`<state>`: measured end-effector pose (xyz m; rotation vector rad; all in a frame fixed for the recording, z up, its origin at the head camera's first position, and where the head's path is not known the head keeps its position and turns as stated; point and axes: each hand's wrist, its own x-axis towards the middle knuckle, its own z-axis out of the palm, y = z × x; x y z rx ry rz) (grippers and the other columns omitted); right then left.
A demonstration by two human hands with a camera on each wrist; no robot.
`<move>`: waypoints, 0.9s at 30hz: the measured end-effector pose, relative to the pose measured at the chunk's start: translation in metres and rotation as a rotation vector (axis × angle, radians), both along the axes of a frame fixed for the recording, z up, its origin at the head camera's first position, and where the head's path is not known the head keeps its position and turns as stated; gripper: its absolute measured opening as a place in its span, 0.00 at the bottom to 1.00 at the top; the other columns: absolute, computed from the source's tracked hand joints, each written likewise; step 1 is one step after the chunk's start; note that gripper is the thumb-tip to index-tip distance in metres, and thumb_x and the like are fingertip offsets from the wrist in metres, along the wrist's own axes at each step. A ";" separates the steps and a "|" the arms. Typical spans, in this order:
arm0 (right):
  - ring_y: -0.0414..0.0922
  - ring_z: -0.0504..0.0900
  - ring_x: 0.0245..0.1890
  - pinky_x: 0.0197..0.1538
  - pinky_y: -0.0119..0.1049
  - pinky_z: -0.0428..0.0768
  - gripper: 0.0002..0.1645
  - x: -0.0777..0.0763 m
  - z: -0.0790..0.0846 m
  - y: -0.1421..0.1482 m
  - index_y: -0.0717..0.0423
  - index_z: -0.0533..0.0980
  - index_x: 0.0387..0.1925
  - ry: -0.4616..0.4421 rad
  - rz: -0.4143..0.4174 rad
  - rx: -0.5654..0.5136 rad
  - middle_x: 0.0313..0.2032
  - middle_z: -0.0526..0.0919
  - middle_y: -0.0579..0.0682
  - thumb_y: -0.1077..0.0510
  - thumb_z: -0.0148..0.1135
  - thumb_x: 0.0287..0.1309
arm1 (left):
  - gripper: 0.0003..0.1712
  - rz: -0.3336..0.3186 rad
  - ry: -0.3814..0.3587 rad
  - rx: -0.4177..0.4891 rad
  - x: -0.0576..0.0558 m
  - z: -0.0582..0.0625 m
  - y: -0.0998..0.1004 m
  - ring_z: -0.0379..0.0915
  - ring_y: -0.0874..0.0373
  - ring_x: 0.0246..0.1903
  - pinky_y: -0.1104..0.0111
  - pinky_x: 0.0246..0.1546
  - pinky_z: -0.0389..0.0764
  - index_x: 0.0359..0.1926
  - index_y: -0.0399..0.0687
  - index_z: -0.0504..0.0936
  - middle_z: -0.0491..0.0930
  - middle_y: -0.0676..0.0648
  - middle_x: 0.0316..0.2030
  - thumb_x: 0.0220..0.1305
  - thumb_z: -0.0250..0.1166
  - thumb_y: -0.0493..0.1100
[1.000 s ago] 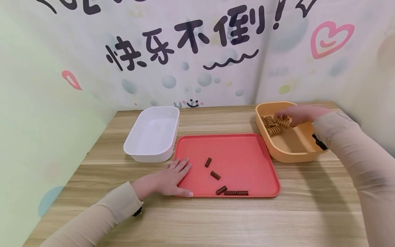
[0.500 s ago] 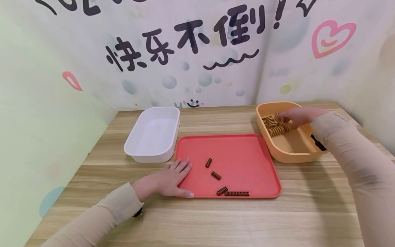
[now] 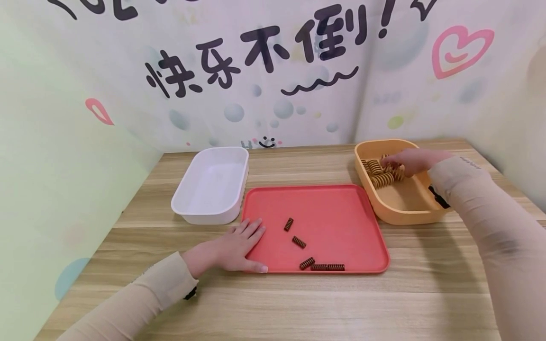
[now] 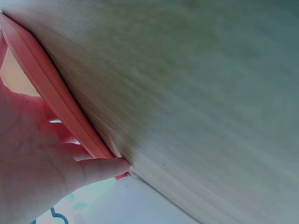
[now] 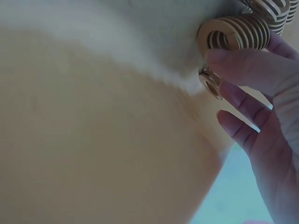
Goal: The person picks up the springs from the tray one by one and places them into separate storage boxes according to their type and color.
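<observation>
Spring (image 5: 244, 31) sits pinched in the right hand (image 3: 410, 161), away from the spread left hand (image 3: 234, 247).

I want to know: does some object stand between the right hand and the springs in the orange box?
Nothing visible stands between them: the right hand reaches into the orange box and is right at the springs.
</observation>
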<state>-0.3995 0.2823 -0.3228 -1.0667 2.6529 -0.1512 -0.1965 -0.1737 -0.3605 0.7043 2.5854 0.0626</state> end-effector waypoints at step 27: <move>0.56 0.76 0.42 0.43 0.47 0.74 0.31 -0.001 0.002 -0.001 0.65 0.72 0.48 -0.048 0.034 -0.025 0.40 0.78 0.61 0.74 0.58 0.33 | 0.56 -0.003 0.002 -0.002 -0.001 -0.001 0.000 0.31 0.42 0.70 0.47 0.65 0.47 0.71 0.46 0.45 0.38 0.45 0.72 0.52 0.53 0.73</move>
